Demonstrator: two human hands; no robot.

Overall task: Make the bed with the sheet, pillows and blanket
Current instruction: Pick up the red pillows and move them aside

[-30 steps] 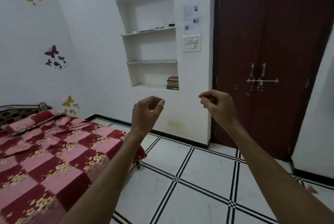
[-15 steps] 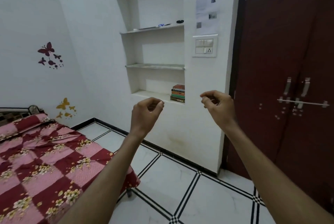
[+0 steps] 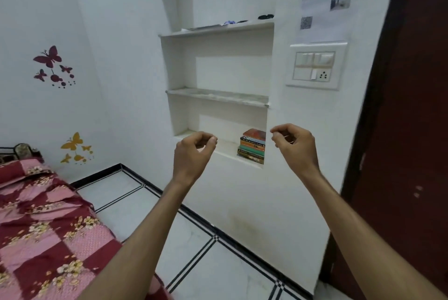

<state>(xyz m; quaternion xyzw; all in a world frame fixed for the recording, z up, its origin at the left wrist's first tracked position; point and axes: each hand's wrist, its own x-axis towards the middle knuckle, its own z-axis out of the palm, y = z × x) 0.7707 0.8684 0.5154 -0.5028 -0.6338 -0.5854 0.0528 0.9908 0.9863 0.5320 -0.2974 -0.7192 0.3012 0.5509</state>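
Note:
The bed (image 3: 48, 239) fills the lower left, covered by a red and pink checked floral sheet with some wrinkles. A pillow (image 3: 17, 170) in the same fabric lies at its far end by the dark headboard. No blanket is in view. My left hand (image 3: 194, 152) and my right hand (image 3: 294, 146) are raised in front of me, away from the bed and level with the lowest wall shelf. The fingers of both hands are curled toward the thumb, and neither hand holds anything I can see.
A white wall niche with shelves (image 3: 218, 96) is straight ahead, with a stack of books (image 3: 253, 146) on its lowest ledge. A switch panel (image 3: 315, 66) and a dark wooden door (image 3: 412, 130) stand to the right. White tiled floor (image 3: 213, 263) runs beside the bed.
The view has moved closer to the niche wall and turned left, so the door slid off to the right. Both hands keep the same raised, curled pose.

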